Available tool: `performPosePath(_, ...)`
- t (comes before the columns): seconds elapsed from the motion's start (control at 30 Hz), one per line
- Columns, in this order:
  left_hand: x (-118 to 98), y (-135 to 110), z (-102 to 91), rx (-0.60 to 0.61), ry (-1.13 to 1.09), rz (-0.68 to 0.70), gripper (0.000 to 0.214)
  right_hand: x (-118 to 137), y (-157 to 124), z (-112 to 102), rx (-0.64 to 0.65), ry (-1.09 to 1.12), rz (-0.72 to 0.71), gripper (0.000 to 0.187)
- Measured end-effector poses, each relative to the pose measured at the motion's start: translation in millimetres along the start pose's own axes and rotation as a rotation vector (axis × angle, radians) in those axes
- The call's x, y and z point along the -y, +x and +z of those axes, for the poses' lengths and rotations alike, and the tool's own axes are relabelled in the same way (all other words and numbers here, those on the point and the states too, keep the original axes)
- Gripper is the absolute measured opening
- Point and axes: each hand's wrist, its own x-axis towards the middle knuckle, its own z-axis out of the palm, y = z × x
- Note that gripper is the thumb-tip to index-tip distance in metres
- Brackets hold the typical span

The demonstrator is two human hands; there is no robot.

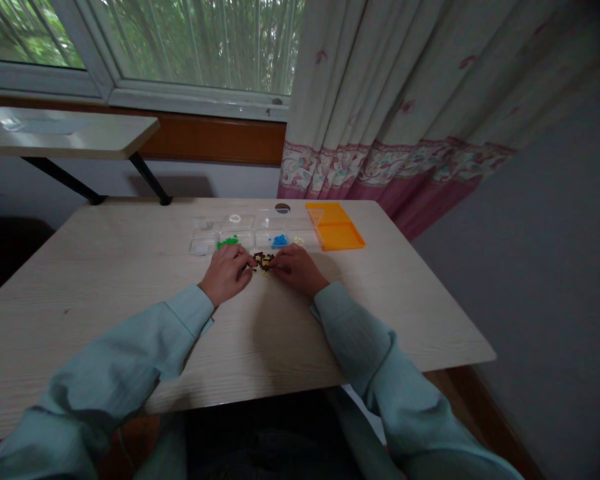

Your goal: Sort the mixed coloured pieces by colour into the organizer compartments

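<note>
The pile (263, 261) of dark and yellow bits lies on the table (130, 267) between the hands. The left hand (229, 273) sits at its nine o'clock, the right hand (297, 268) at three; the fingers of both are bunched at its edges, and I cannot tell whether either pinches a bit. From the pile, green bits (229, 242) lie at ten o'clock, blue bits (279, 241) at one, and the orange tray (339, 227) at two.
</note>
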Motion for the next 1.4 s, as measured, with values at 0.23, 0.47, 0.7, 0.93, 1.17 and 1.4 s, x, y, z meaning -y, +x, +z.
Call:
performPosePath(0.23, -1.1, 1.0, -0.4, -0.014, 0.042, -0.044, 0.015, 9.3, 2.1, 2.1, 0.018, 0.007, 0.002, 0.013)
performPosePath(0.47, -3.3, 1.1, 0.4, 0.028, 0.044, 0.000, 0.018, 2.3, 1.0, -1.0, -0.037, -0.015, 0.030, 0.011)
performPosePath(0.7, -1.7, 1.3, 2.0, 0.044, 0.005, 0.042, 0.018, 0.1, -0.6, -3.1, -0.034, 0.010, 0.049, 0.011)
performPosePath(0.93, -2.5, 1.3, 2.7, 0.056, -0.019, 0.045, 0.015, 5.6, -1.2, 0.8, 0.012, 0.033, 0.022, 0.012)
performPosePath(1.17, -0.6, 2.7, 4.0, 0.012, -0.055, 0.020, 0.015, 4.7, -2.7, -0.1, -0.004, -0.003, 0.070, 0.012)
performPosePath(1.4, 4.2, 5.2, 8.0, -0.123, -0.187, -0.042, 0.020, 15.2, 1.4, 2.7, -0.071, -0.020, 0.052, 0.017)
